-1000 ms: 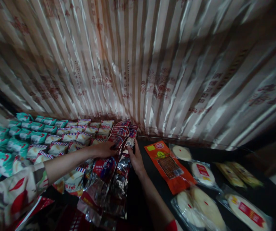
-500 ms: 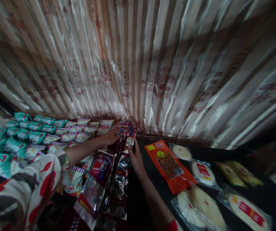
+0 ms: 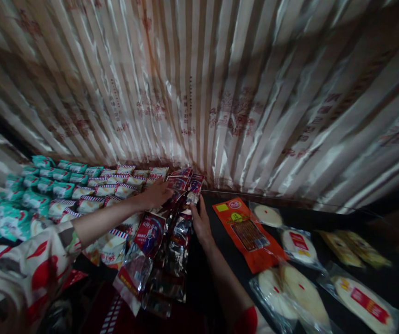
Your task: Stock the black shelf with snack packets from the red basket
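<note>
My left hand (image 3: 157, 193) reaches far forward and lies palm down on the dark red snack packets (image 3: 181, 178) at the back of a row, fingers stretched flat. My right hand (image 3: 200, 220) rests beside it on the right edge of the same row, with its fingers pressed against a small silver-and-red packet (image 3: 193, 197). A line of shiny red and silver packets (image 3: 166, 260) runs from those hands back toward me. Whether the right hand grips the packet or only touches it is unclear.
Rows of teal packets (image 3: 28, 195) and white striped packets (image 3: 98, 192) fill the left. An orange flat pack (image 3: 246, 232) and clear bags of round white cakes (image 3: 296, 290) lie on the dark table (image 3: 317, 218) at right. A striped satin curtain (image 3: 199, 83) hangs behind.
My left hand has slid further forward along the packet row toward the curtain. The right hand has moved a little forward too. The view has shifted slightly.
</note>
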A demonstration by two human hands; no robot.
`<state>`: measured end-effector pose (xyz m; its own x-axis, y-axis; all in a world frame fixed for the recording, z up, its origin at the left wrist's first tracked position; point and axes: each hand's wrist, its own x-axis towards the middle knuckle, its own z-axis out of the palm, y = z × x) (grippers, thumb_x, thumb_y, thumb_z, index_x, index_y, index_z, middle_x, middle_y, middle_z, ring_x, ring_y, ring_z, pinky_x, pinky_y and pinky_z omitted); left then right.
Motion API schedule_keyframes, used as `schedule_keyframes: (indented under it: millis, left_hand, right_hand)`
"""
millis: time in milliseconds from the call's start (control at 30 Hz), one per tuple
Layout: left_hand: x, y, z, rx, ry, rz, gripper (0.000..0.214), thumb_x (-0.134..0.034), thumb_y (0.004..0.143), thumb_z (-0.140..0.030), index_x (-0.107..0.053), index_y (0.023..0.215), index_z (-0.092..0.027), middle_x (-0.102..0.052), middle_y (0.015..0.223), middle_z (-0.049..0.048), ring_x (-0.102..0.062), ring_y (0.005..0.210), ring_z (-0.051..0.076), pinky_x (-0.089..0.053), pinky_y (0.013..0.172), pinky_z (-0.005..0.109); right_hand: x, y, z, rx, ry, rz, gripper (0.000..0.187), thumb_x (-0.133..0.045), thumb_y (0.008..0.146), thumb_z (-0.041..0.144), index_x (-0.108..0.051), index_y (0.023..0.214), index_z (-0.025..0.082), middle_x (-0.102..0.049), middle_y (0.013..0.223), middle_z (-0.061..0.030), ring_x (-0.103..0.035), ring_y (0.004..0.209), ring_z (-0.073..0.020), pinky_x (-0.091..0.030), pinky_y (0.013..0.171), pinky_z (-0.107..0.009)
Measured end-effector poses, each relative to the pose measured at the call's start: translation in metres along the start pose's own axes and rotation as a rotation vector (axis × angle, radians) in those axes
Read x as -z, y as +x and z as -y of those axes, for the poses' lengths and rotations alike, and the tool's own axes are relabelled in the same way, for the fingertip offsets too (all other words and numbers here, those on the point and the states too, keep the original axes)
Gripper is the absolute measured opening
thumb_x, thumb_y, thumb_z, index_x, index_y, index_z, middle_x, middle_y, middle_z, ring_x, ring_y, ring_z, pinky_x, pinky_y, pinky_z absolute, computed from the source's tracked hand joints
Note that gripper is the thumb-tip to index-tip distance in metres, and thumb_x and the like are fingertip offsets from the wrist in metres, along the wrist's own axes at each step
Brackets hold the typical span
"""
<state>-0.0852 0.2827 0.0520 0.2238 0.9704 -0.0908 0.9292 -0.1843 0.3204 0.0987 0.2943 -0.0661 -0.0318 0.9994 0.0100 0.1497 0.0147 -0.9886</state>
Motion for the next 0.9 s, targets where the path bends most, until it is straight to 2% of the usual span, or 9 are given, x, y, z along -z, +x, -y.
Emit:
schedule_keyframes:
  millis: [100, 200, 300, 400, 433, 567, 700, 800, 900]
  left_hand:
    - [0.016, -0.051, -0.014, 0.02, -0.047, -0.037, 0.051, -0.032, 0.091, -0.044, -0.036, 0.136, -0.02, -0.033, 0.146, 0.0091, -0.026, 0.136, 0.027, -0.027, 0.108, 0.045]
    - [0.015, -0.109, -0.032, -0.102, -0.141, -0.111, 0.043, -0.037, 0.09, -0.034, -0.044, 0.131, -0.023, -0.035, 0.146, 0.0071, -0.032, 0.133, 0.023, -0.031, 0.108, 0.043]
    - [-0.006, -0.166, -0.044, -0.105, -0.211, -0.209, 0.038, -0.04, 0.087, -0.023, -0.051, 0.124, -0.023, -0.039, 0.143, 0.0085, -0.042, 0.128, 0.022, -0.041, 0.102, 0.041]
    - [-0.041, -0.209, -0.046, -0.114, -0.27, -0.196, 0.036, -0.04, 0.088, -0.019, -0.054, 0.12, -0.025, -0.048, 0.137, 0.0072, -0.049, 0.122, 0.019, -0.046, 0.098, 0.035]
    - [-0.053, -0.219, -0.045, -0.119, -0.28, -0.227, 0.036, -0.041, 0.088, -0.019, -0.053, 0.121, -0.023, -0.05, 0.135, 0.0086, -0.049, 0.122, 0.02, -0.047, 0.097, 0.034]
    - [-0.089, -0.239, -0.042, -0.023, -0.256, -0.36, 0.037, -0.038, 0.088, -0.016, -0.051, 0.123, -0.019, -0.044, 0.139, 0.0126, -0.042, 0.128, 0.022, -0.043, 0.102, 0.039]
    - [-0.105, -0.246, -0.05, -0.005, -0.312, -0.417, 0.033, -0.037, 0.088, -0.015, -0.055, 0.115, -0.016, -0.052, 0.129, 0.014, -0.049, 0.12, 0.022, -0.045, 0.099, 0.038]
    - [-0.118, -0.259, -0.061, -0.061, -0.418, -0.307, 0.032, -0.033, 0.088, -0.015, -0.058, 0.108, -0.019, -0.061, 0.114, 0.01, -0.055, 0.109, 0.017, -0.045, 0.098, 0.032]
    - [-0.14, -0.276, -0.064, -0.079, -0.436, -0.024, 0.028, -0.038, 0.084, -0.015, -0.061, 0.099, -0.018, -0.065, 0.104, 0.0103, -0.058, 0.1, 0.018, -0.047, 0.093, 0.033]
  right_hand:
    - [0.002, -0.003, 0.003, -0.005, -0.03, -0.015, 0.075, -0.044, 0.08, 0.058, -0.028, 0.142, 0.018, -0.032, 0.147, -0.01, -0.028, 0.135, -0.0227, -0.02, 0.111, -0.041]
    - [0.006, -0.011, 0.01, 0.027, -0.073, -0.071, 0.076, -0.043, 0.079, 0.059, -0.029, 0.141, 0.017, -0.031, 0.147, -0.011, -0.027, 0.136, -0.0237, -0.019, 0.111, -0.042]
    - [0.013, -0.028, 0.019, 0.129, -0.137, -0.133, 0.073, -0.043, 0.08, 0.058, -0.033, 0.139, 0.016, -0.033, 0.146, -0.0118, -0.027, 0.135, -0.0238, -0.02, 0.111, -0.043]
    - [0.016, -0.054, 0.027, 0.234, -0.156, -0.199, 0.068, -0.042, 0.083, 0.054, -0.036, 0.137, 0.013, -0.037, 0.143, -0.0142, -0.032, 0.132, -0.0242, -0.024, 0.11, -0.044]
    - [0.015, -0.065, 0.028, 0.255, -0.142, -0.217, 0.066, -0.042, 0.083, 0.052, -0.037, 0.136, 0.013, -0.038, 0.142, -0.0148, -0.035, 0.131, -0.0242, -0.026, 0.109, -0.044]
    - [0.005, -0.129, 0.02, 0.304, -0.071, -0.247, 0.055, -0.042, 0.087, 0.044, -0.04, 0.132, 0.013, -0.043, 0.138, -0.0151, -0.04, 0.127, -0.0242, -0.032, 0.105, -0.043]
    - [-0.003, -0.204, 0.003, 0.298, -0.148, -0.176, 0.047, -0.043, 0.087, 0.04, -0.045, 0.126, 0.015, -0.053, 0.125, -0.015, -0.052, 0.113, -0.0245, -0.042, 0.096, -0.043]
    - [-0.004, -0.249, -0.003, 0.277, -0.278, 0.026, 0.037, -0.044, 0.086, 0.04, -0.057, 0.112, 0.018, -0.064, 0.106, -0.0112, -0.06, 0.098, -0.0233, -0.047, 0.088, -0.039]
    - [-0.007, -0.272, -0.007, 0.239, -0.402, 0.263, 0.033, -0.039, 0.087, 0.037, -0.065, 0.097, 0.021, -0.068, 0.093, -0.0085, -0.063, 0.09, -0.0216, -0.049, 0.084, -0.036]
